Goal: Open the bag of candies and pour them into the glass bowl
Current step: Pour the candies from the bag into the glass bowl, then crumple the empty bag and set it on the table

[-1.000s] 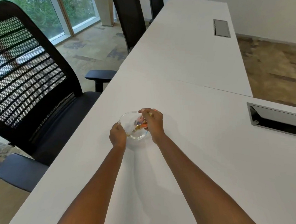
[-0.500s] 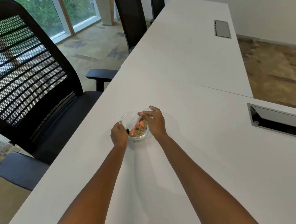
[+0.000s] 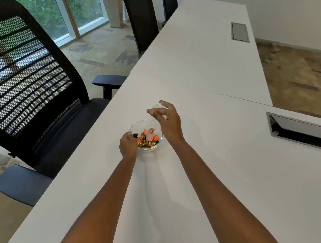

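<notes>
A long white table (image 3: 203, 109) runs away from the viewer, its top plain and matte, made of sections that meet at a thin seam; two metal cable hatches are set into it, one open at the right edge (image 3: 299, 132) and one shut far up the table (image 3: 239, 32); a black mesh-backed office chair (image 3: 32, 87) stands just beside the table's left side, with more dark chairs (image 3: 141, 17) further along; beyond them tall windows (image 3: 50, 5) show green foliage, a pale planter (image 3: 113, 7) stands by the glass, and the floor (image 3: 299, 73) is mottled tan and grey; the glass bowl (image 3: 146, 135) sits on the table near its left edge, holding orange, green and gold candies (image 3: 147, 138); the left hand (image 3: 128, 145) curls its fingers against the bowl's near-left rim, gripping it; the right hand (image 3: 167, 121) is raised above the bowl, thumb and fingertips pinched on the clear bag (image 3: 153, 119), which hangs mouth-down into the bowl, a few orange candies blurred at its lower end.
</notes>
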Motion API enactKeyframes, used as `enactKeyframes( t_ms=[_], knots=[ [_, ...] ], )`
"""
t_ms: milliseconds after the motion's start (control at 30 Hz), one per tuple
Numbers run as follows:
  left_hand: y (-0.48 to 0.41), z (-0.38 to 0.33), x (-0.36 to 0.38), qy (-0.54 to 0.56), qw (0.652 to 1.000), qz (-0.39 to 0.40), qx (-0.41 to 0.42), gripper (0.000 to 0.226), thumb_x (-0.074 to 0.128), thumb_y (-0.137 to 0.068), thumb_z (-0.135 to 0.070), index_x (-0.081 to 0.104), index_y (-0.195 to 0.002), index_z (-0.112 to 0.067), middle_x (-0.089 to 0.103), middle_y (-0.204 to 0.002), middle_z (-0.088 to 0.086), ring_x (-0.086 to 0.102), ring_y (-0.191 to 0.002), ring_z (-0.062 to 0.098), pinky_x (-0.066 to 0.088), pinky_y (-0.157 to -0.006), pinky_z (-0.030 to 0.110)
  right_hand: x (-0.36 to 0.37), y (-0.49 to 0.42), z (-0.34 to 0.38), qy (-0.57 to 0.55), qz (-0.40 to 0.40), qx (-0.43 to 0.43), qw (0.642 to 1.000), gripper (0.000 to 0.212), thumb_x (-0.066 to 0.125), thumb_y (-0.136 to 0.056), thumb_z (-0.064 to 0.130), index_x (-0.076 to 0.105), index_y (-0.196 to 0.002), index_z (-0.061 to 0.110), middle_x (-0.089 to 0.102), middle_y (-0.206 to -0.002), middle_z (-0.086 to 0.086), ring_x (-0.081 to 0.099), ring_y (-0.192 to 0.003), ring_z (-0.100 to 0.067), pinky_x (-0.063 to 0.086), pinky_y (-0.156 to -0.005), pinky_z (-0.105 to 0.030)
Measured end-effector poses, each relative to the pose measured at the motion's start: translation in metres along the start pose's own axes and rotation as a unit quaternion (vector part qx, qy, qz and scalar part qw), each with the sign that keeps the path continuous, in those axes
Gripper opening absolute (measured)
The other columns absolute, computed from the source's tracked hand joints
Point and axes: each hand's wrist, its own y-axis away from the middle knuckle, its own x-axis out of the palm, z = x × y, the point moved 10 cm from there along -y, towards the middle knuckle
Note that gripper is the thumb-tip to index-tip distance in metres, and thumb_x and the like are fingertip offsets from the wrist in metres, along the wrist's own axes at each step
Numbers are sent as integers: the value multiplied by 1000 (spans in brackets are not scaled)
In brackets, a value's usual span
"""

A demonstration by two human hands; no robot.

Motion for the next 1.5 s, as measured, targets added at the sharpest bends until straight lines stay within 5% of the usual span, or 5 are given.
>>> enactKeyframes(
  t_ms=[400,700,900,1100,1500],
  knots=[
    [5,-3,-2,-17,1000,0,9,37,31,-98,-17,54,-119,3,58,-125,23,52,-117,37,42,-103,41,-22,16,-34,-145,-28,105,983,26,59,-87,19,68,-108,8,43,-137,-3,48,-121,-17,46,-98,-42],
    [42,-53,4,-75,970,-30,229,48,38,-88,5,40,-135,-7,41,-146,11,16,-145,22,27,-115,37,-46,46,-79,-525,-71,256,809,17,53,-89,31,66,-90,18,44,-119,-7,43,-117,-28,59,-70,-42],
    [90,-75,54,-22,929,180,324,48,56,-86,-4,45,-131,-11,47,-141,7,35,-135,16,28,-109,16,-63,72,-96,-619,-95,308,716,18,53,-90,27,65,-91,13,42,-121,-18,51,-110,-37,45,-89,-50],
    [115,-80,75,138,929,257,228,28,52,-90,-10,55,-118,-6,60,-115,-2,56,-104,-10,43,-91,7,-75,104,-111,-649,-99,358,664,19,52,-90,21,63,-92,6,47,-111,-27,38,-131,-39,58,-51,-43],
    [144,-90,89,200,935,196,215,19,48,-93,-11,54,-77,-20,56,-68,1,56,-50,-1,48,-54,13,-132,141,-120,-420,-80,306,851,21,51,-91,26,60,-101,10,56,-112,-11,60,-93,-25,60,-66,-29]
  ],
)
